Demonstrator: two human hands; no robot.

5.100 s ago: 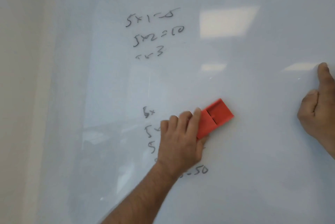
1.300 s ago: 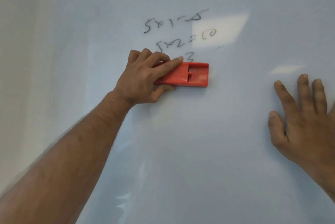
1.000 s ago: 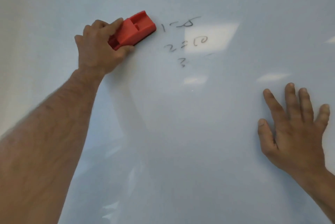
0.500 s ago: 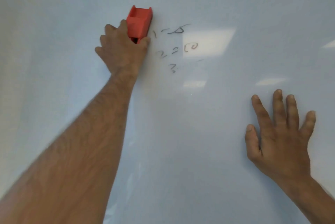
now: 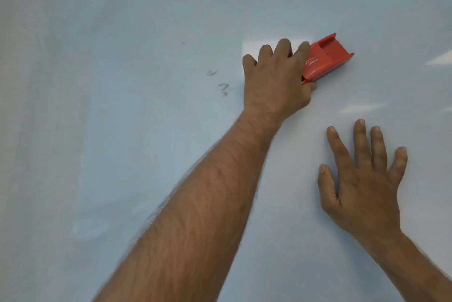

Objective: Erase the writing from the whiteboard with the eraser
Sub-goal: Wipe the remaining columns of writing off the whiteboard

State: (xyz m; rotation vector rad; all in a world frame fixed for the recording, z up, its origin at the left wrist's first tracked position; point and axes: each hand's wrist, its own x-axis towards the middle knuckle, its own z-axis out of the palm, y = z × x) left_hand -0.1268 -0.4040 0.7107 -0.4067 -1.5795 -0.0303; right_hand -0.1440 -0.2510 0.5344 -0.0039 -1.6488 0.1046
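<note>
On the whiteboard point(image 5: 122, 179), upper right of centre: red eraser point(image 5: 326, 58), pressed flat to the surface and clasped at its near end by the left hand point(image 5: 275, 81), fingers curled over the top edge, thumb tucked beneath. Right hand point(image 5: 362, 184) spread flat against the board below and to the right, grasping nothing, apparently bracing.

Leftover marks point(image 5: 220, 83) noted just left of the left hand: two short strokes and a squiggle resembling a 3 with a dot (plus a faint speck higher up). Task judged nearly complete but not finished.

Risks: eraser now lying to the right of the residue, so a further pass rightward likely to miss it altogether. Light or uneven pressure likely to smear rather than lift. Grip on one end only; possible tilting of the pad off the surface.

Surroundings: bright ceiling-light reflections across the board, liable to mask faint traces. Nothing physically blocking the way back to the marks.
</note>
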